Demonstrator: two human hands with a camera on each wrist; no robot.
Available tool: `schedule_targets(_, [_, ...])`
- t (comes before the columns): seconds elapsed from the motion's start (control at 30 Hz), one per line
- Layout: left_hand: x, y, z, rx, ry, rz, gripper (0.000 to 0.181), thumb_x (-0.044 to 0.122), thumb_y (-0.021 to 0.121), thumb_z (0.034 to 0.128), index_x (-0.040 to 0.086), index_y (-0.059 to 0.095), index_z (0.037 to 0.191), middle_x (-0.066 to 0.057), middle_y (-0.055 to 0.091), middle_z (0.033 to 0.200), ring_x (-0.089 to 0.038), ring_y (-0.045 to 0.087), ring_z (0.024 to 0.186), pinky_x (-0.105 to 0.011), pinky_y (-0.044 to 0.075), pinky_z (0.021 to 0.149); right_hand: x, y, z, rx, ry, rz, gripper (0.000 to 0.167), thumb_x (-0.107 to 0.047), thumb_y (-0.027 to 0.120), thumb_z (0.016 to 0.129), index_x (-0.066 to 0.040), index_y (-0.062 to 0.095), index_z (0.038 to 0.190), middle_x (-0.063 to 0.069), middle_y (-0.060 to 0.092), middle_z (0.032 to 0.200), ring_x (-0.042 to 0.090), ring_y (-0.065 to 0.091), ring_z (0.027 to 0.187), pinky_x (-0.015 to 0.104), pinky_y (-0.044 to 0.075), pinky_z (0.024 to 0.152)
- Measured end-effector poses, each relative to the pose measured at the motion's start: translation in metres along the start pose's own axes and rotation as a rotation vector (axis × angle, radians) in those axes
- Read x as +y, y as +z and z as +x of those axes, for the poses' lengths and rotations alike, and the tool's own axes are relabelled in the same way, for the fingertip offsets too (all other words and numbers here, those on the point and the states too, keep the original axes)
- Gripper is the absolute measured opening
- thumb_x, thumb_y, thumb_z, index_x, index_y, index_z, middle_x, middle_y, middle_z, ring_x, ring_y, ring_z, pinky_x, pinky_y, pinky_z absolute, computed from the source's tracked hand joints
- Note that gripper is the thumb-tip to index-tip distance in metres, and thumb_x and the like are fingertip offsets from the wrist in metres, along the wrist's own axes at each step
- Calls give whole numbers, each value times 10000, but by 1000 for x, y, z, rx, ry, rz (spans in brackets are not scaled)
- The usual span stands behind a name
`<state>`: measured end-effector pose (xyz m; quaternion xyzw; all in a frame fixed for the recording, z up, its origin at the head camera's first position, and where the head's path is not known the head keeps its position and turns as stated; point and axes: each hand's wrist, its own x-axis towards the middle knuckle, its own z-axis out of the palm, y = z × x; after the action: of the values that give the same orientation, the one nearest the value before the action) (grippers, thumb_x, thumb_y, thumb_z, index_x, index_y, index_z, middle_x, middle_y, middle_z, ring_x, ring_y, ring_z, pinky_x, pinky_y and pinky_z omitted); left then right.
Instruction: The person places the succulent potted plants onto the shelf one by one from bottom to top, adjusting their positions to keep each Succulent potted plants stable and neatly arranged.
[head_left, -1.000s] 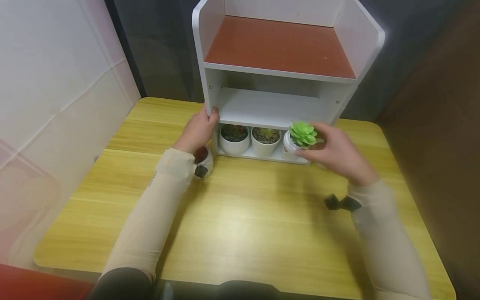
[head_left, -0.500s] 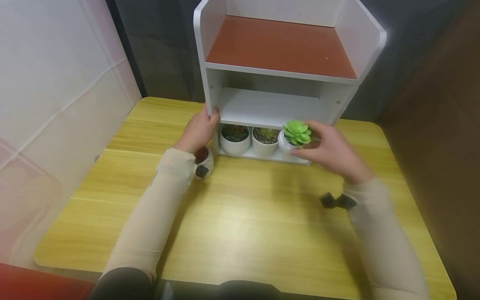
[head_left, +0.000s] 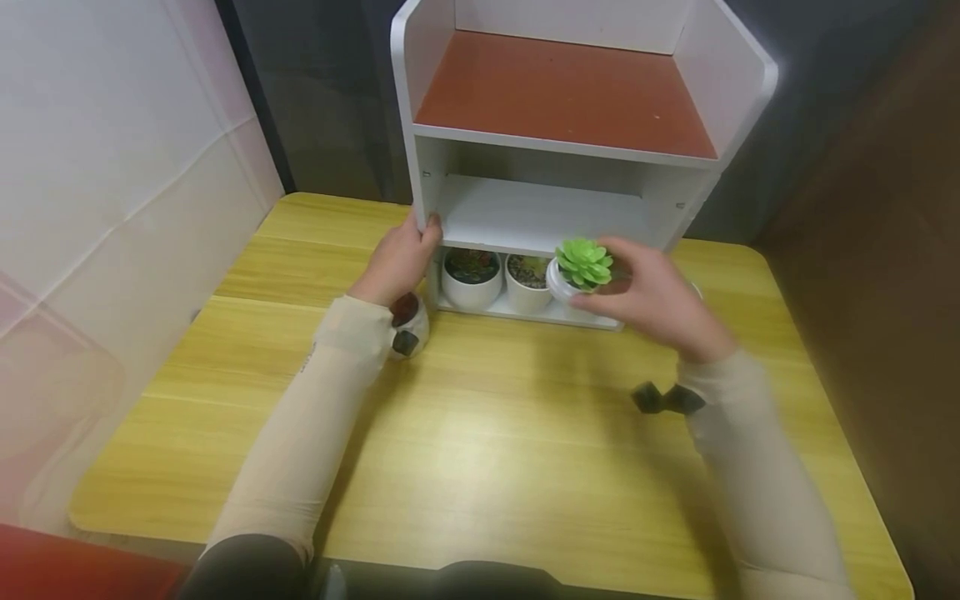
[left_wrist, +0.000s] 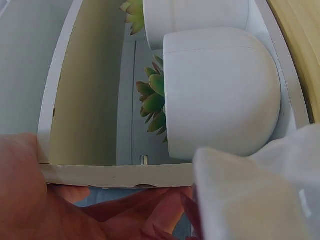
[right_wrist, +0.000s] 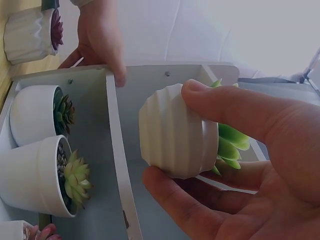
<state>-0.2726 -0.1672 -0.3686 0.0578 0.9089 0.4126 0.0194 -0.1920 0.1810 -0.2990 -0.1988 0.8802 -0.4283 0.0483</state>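
My right hand (head_left: 656, 296) grips a ribbed white pot (right_wrist: 175, 131) with a bright green succulent (head_left: 583, 263), held in front of the white shelf unit (head_left: 540, 247) at its middle board. My left hand (head_left: 397, 262) holds the unit's left side panel, thumb at the front edge. On the bottom level stand a white pot with a dark green succulent (head_left: 471, 279) and a white pot with a pale green one (right_wrist: 32, 175). In the right wrist view, part of another pot (right_wrist: 12, 230) with a pinkish plant shows at the lower left.
A white pot with a dark red plant (right_wrist: 29, 36) stands on the table (head_left: 450, 467), left of the unit and partly behind my left wrist. The unit's top level has a red-brown board (head_left: 562, 96). A white rim (head_left: 697, 290) shows behind my right hand.
My right hand has moved left with the green succulent's pot, which now overlaps the pale green one's pot in the head view. My left hand keeps its hold on the side panel.
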Motion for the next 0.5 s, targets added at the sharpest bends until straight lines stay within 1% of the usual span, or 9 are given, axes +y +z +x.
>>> schedule_targets(0.2, [0,0,-1,0,-5,-10,743,580,312,1137,241,85,1758,-140,312,1751,-383,409,1529,-624,329,1214,-2,3,4,-17,-15,18,656,-164,920,902,-66,617,1476,86,678,1338,291,727,1122,403,609,947])
schedule_targets(0.5, [0,0,-1,-3,-3,-15,752,595,307,1131,253,77,1760,-120,296,1761,-374,397,1540,-618,324,1218,-3,10,10,-29,-35,6,661,-184,923,902,-70,616,1476,73,670,1353,281,721,1131,441,608,953])
